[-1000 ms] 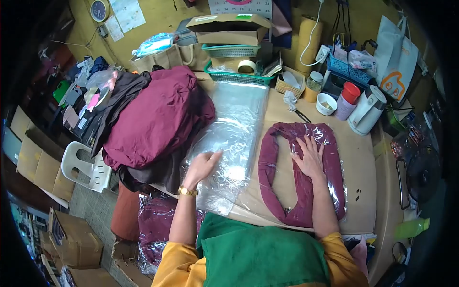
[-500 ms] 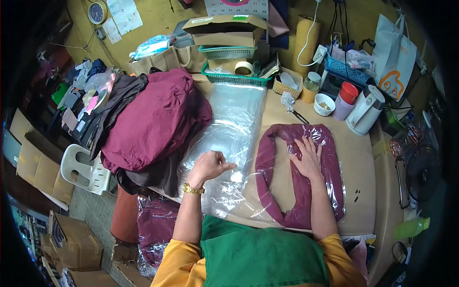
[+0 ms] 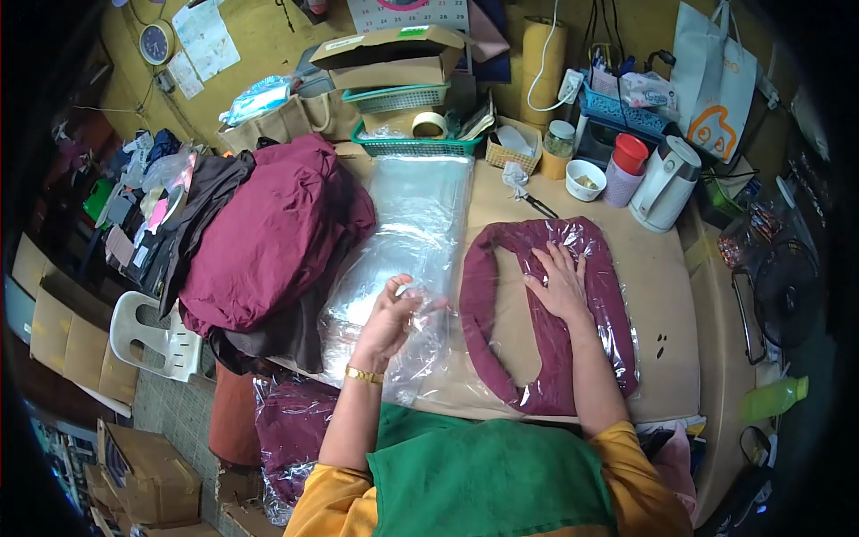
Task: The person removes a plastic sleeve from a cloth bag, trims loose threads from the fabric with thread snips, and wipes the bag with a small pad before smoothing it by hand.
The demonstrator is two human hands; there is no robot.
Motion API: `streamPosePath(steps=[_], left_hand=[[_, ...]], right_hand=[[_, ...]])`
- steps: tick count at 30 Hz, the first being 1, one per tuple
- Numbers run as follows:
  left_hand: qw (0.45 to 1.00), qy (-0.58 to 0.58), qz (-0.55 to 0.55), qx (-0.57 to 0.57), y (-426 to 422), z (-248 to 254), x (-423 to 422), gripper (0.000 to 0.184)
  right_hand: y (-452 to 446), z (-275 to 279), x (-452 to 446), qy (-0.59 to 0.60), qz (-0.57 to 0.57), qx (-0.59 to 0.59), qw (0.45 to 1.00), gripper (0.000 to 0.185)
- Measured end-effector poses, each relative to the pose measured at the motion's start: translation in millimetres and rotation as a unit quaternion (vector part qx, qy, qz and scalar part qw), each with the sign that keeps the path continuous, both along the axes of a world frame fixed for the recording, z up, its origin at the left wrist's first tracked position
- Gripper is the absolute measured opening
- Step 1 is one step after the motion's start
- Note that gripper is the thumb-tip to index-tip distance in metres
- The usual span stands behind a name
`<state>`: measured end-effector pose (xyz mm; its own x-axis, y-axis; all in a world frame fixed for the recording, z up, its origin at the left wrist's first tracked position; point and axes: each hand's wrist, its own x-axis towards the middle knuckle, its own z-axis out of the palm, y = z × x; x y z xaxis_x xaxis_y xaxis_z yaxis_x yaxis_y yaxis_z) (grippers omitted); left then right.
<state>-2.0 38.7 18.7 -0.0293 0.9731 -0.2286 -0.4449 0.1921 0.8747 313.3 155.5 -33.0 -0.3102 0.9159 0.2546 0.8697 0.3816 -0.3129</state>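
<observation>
Maroon cloth [image 3: 553, 351] lying under right hand [image 3: 564, 286], fingers splayed flat; left hand [image 3: 389, 320] pinching clear film [image 3: 429, 333]. I'm suspecting hard tugging could be tearing film, skewing cloth.

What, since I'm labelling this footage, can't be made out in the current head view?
In the head view:
Left hand: fingertips blurred among clear plastic; hold unclear.
Maroon cloth beneath the right hand: hidden by that hand.
Calendar: top cut off by upper edge.
Wall clock: too small to read.
</observation>
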Motion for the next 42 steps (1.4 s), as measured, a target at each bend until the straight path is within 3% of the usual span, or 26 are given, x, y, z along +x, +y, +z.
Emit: streamPosePath(steps=[2,4,6,9,10,12,13,14,15,16,18,22,23,24,25,26,27,28,30,32,34,35,36,38,42], left_hand=[[0.981,-0.191,0.013,0.041,-1,7,-10,0.058],[0.973,-0.219,-0.015,0.072,4,-2,-32,0.068],[0.921,-0.335,0.014,0.197,11,-11,-55,0.065],[0.908,-0.285,0.187,0.244,12,5,-74,0.049],[0.877,-0.368,0.180,0.251,13,12,-88,0.034],[0.872,-0.364,0.207,0.253,-4,24,-94,0.023],[0.911,-0.251,0.183,0.270,-11,29,-90,0.022],[0.962,-0.056,0.205,0.175,-25,34,-82,0.035],[0.949,0.179,0.206,0.160,-34,27,-70,0.049],[0.883,0.405,0.194,0.134,-45,19,-57,0.064],[0.764,0.598,0.162,0.182,-69,17,-21,0.086],[0.884,0.433,0.124,0.126,-68,-15,-28,0.074],[0.915,0.348,0.180,0.097,-70,-8,-38,0.061],[0.892,0.373,0.219,0.128,-69,0,-48,0.055],[0.822,0.467,0.261,0.195,-64,6,-52,0.056],[0.729,0.618,0.261,0.136,-69,24,-54,0.060],[0.626,0.693,0.299,0.199,-65,43,-47,0.061],[0.599,0.710,0.303,0.214,-62,61,-34,0.062],[0.629,0.679,0.200,0.321,-50,84,-3,0.063],[0.653,0.686,0.069,0.314,-33,72,40,0.056],[0.610,0.739,0.019,0.285,2,44,56,0.055],[0.567,0.787,0.025,0.240,21,19,49,0.059],[0.568,0.785,0.024,0.246,33,-2,37,0.059],[0.547,0.836,-0.008,0.050,48,-35,11,0.062],[0.550,0.832,0.040,0.061,48,-48,-6,0.065]], right_hand=[[0,1,-1,-0.010,-0.005,-0.003,1.000,0.063],[1,0,-1,-0.007,-0.005,-0.004,1.000,0.063],[1,1,-2,-0.005,-0.008,-0.007,1.000,0.064],[0,0,0,-0.004,-0.012,-0.010,1.000,0.064],[1,1,0,-0.005,-0.009,-0.007,1.000,0.064],[2,0,0,-0.004,-0.009,-0.002,1.000,0.063],[2,-1,0,-0.004,-0.010,0.002,1.000,0.063],[3,-1,0,-0.004,-0.008,0.001,1.000,0.063],[4,-2,0,-0.007,-0.010,0.004,1.000,0.063],[4,-2,0,-0.010,-0.013,0.005,1.000,0.062],[6,-1,-2,-0.012,-0.016,0.004,1.000,0.063],[10,-2,-5,-0.017,-0.057,0.007,0.998,0.062],[14,-4,-5,-0.017,-0.083,0.006,0.996,0.061],[28,-13,-1,-0.021,-0.091,0.005,0.996,0.061],[47,-26,2,0.029,-0.069,-0.058,0.996,0.059],[61,-30,7,0.082,-0.047,-0.120,0.988,0.058],[68,-15,11,0.129,-0.019,-0.170,0.977,0.057],[62,8,13,0.178,0.009,-0.219,0.959,0.055],[19,60,-1,0.134,-0.018,-0.187,0.973,0.053],[-21,78,-13,0.067,-0.018,-0.111,0.991,0.053],[-67,70,-30,-0.005,-0.024,-0.030,0.999,0.056],[-86,62,-34,-0.031,-0.023,-0.020,0.999,0.059],[-102,54,-36,-0.057,-0.022,-0.010,0.998,0.062],[-117,30,-30,-0.064,-0.044,-0.105,0.992,0.070],[-112,-1,-14,-0.027,-0.030,-0.080,0.996,0.071]])
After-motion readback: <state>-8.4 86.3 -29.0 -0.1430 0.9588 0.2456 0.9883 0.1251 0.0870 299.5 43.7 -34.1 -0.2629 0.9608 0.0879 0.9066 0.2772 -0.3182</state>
